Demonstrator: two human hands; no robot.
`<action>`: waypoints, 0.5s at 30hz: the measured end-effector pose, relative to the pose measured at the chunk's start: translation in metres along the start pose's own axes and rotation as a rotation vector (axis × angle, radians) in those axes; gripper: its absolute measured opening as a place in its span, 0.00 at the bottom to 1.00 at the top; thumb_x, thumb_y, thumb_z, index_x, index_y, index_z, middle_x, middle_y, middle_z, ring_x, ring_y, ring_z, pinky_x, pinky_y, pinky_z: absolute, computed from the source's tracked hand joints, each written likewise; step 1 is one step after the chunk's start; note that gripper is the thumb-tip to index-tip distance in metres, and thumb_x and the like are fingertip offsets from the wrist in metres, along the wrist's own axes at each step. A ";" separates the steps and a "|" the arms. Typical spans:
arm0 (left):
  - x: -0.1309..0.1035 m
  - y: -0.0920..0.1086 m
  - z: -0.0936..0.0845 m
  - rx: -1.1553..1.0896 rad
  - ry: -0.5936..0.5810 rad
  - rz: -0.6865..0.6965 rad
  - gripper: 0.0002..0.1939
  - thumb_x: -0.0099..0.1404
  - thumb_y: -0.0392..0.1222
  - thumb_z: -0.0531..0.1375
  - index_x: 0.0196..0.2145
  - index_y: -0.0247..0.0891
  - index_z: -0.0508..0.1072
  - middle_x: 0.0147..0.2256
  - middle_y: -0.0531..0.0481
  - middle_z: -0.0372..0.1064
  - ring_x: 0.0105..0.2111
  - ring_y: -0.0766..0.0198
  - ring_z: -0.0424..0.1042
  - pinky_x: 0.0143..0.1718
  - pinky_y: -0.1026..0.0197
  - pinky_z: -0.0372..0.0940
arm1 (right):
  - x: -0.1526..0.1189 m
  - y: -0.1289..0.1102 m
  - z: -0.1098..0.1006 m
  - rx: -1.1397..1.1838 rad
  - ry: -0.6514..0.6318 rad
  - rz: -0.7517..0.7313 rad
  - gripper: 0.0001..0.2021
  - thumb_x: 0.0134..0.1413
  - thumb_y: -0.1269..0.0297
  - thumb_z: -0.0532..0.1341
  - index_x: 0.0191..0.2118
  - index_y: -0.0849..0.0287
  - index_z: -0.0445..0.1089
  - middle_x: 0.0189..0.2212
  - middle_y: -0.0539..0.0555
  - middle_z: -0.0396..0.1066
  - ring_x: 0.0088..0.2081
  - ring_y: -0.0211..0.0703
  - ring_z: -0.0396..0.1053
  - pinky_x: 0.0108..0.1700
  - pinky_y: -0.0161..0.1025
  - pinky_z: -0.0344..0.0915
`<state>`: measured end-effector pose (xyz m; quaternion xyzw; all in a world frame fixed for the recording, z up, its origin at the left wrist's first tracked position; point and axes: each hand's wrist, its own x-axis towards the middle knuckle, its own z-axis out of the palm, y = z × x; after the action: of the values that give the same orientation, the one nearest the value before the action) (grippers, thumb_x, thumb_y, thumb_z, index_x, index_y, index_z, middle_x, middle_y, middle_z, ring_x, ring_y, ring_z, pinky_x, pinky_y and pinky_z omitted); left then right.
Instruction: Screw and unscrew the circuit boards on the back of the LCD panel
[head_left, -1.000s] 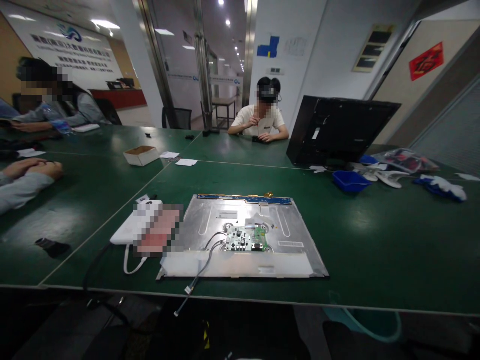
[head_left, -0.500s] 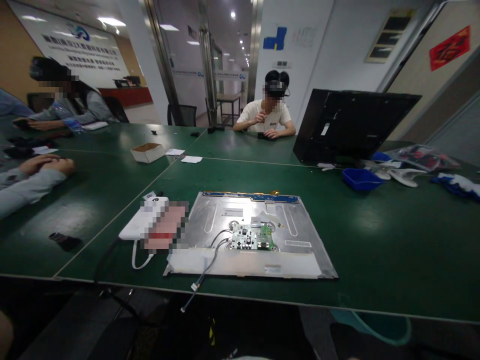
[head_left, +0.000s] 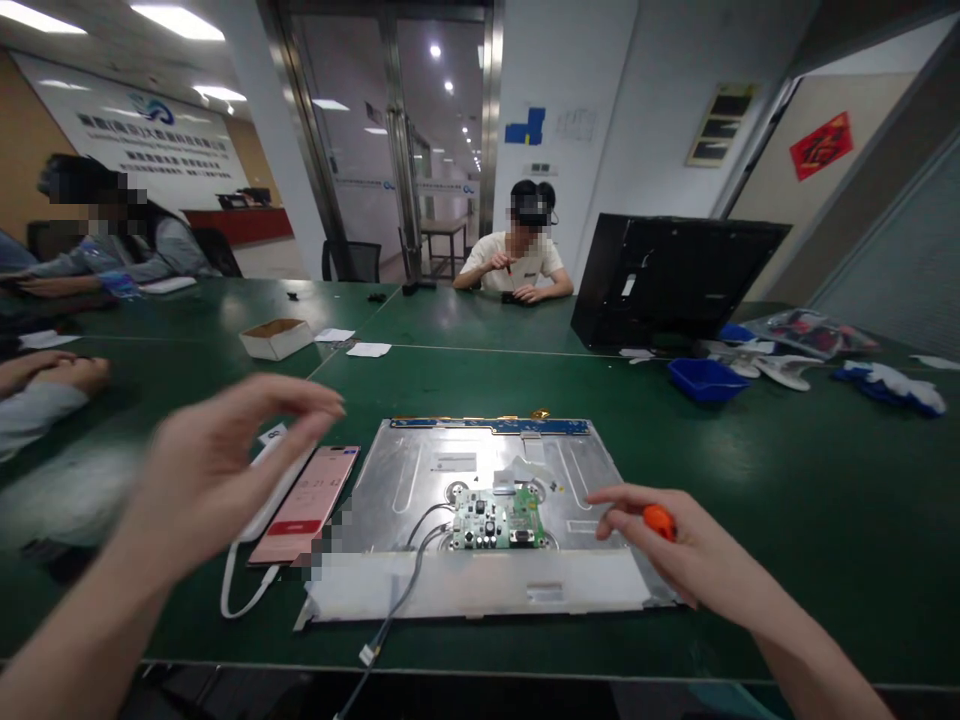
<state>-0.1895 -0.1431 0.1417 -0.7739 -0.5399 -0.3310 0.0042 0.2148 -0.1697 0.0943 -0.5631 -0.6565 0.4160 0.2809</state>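
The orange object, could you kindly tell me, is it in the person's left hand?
No, the orange object is in the right hand, over the metal panel's right side.

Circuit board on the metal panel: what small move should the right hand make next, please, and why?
Perhaps the right hand should bring the orange object leftward to the circuit board: it holds that object near the right side of the metal panel, while the board lies further left, untouched by this hand.
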 end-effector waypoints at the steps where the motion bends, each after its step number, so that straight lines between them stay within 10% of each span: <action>1: 0.007 0.004 0.020 -0.057 -0.102 0.051 0.12 0.69 0.45 0.54 0.45 0.39 0.70 0.40 0.54 0.70 0.39 0.63 0.70 0.39 0.61 0.66 | 0.007 0.004 0.004 -0.186 -0.002 -0.031 0.17 0.55 0.52 0.57 0.45 0.55 0.74 0.41 0.57 0.75 0.30 0.42 0.71 0.30 0.37 0.67; 4: 0.014 0.010 0.081 -0.201 -0.449 0.181 0.08 0.67 0.42 0.55 0.38 0.39 0.73 0.34 0.53 0.72 0.34 0.63 0.69 0.36 0.63 0.63 | 0.027 0.018 0.019 -0.527 -0.067 -0.065 0.17 0.55 0.57 0.58 0.45 0.58 0.75 0.42 0.58 0.75 0.43 0.51 0.70 0.47 0.46 0.64; 7: 0.009 0.004 0.125 -0.237 -0.545 0.186 0.07 0.65 0.37 0.55 0.35 0.38 0.73 0.34 0.50 0.72 0.34 0.62 0.69 0.35 0.62 0.61 | 0.048 0.034 0.028 -0.655 -0.042 -0.040 0.17 0.55 0.60 0.57 0.48 0.59 0.73 0.44 0.59 0.74 0.46 0.52 0.69 0.49 0.46 0.63; 15: 0.007 -0.014 0.144 -0.304 -0.746 0.177 0.06 0.60 0.33 0.58 0.34 0.39 0.74 0.34 0.50 0.69 0.34 0.62 0.68 0.36 0.61 0.60 | 0.080 0.051 0.017 -0.825 -0.015 -0.001 0.23 0.51 0.62 0.61 0.55 0.56 0.67 0.49 0.60 0.69 0.46 0.54 0.69 0.45 0.45 0.63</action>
<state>-0.1272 -0.0794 0.0281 -0.8761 -0.3807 -0.1022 -0.2777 0.2097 -0.0943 0.0340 -0.6252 -0.7704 0.1221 0.0270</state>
